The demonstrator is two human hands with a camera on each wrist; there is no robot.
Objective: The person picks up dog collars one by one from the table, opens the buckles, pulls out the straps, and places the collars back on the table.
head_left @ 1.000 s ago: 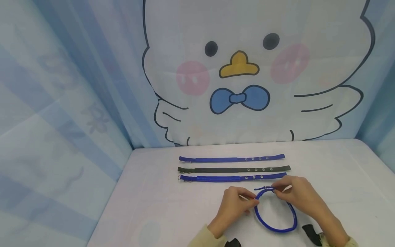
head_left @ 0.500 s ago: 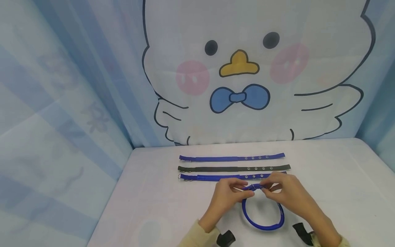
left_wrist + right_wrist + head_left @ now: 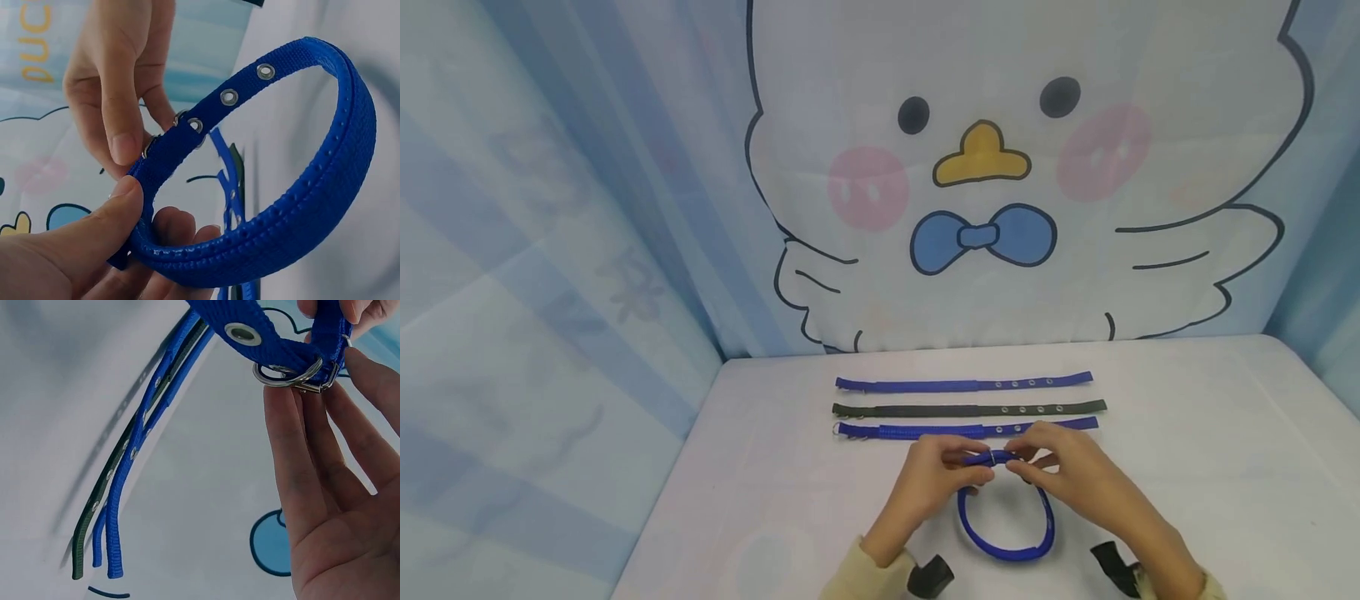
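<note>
A blue webbing pet collar, closed into a loop, hangs between the two hands near the table's front. My left hand pinches the strap left of the buckle, its thumb pressed on the webbing. On the other side, my right hand pinches at the buckle, fingertips right against the metal. The strap passes through the buckle, and a metal ring hangs beside it. Round metal eyelets show along the strap. The free strap end is partly hidden behind the left fingers.
Behind the hands three collars lie straight in a row on the white table: a blue one, a dark green one and a nearer blue one. A curtain with a cartoon duck rises at the back.
Both hands have moved left with the looped collar. The left hand has shifted from the loop's side up to the strap beside the buckle, close to the right hand.
</note>
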